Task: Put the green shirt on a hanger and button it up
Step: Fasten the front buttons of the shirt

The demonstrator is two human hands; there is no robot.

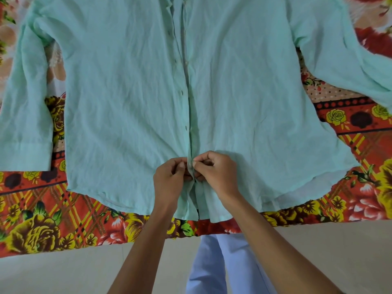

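Observation:
The pale green shirt [118,92] lies flat and spread out on a flowered bedsheet, collar away from me, sleeves out to both sides. Its front placket [186,98] runs down the middle with small buttons showing along it. My left hand [169,179] and my right hand [216,175] meet at the lower end of the placket, close to the hem. Both pinch the two front edges together between thumb and fingers. The button under my fingers is hidden. No hanger shows in this view.
The red, yellow and orange flowered bedsheet [63,219] covers the bed under the shirt. Its near edge runs across the frame, with pale floor [63,272] below. My light blue trouser legs [212,262] stand against the bed edge.

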